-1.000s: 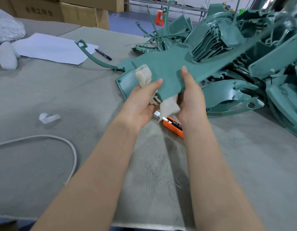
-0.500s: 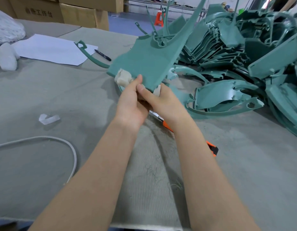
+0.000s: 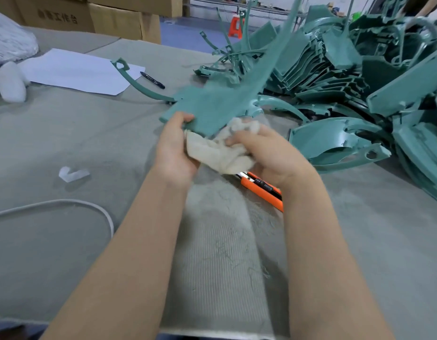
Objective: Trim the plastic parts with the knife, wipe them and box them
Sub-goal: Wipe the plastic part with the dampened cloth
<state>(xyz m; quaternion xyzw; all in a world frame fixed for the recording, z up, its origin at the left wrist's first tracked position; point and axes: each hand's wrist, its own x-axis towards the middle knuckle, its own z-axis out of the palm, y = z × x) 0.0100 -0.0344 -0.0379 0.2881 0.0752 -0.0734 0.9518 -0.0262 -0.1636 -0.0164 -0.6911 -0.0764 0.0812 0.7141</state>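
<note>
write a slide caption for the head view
Left hand grips green plastic part, right hand holds cloth at its edge, knife on table.

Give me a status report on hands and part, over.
Left hand grips part by near edge. Right hand holds cloth at its edge. Knife lies idle under right wrist; nothing blocks wiping.

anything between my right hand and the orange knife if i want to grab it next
Only the cloth: the right hand grips it bunched, and its lower edge hangs over the blade end of the orange knife, which lies on the table just under that wrist. Nothing else covers the knife.
</note>
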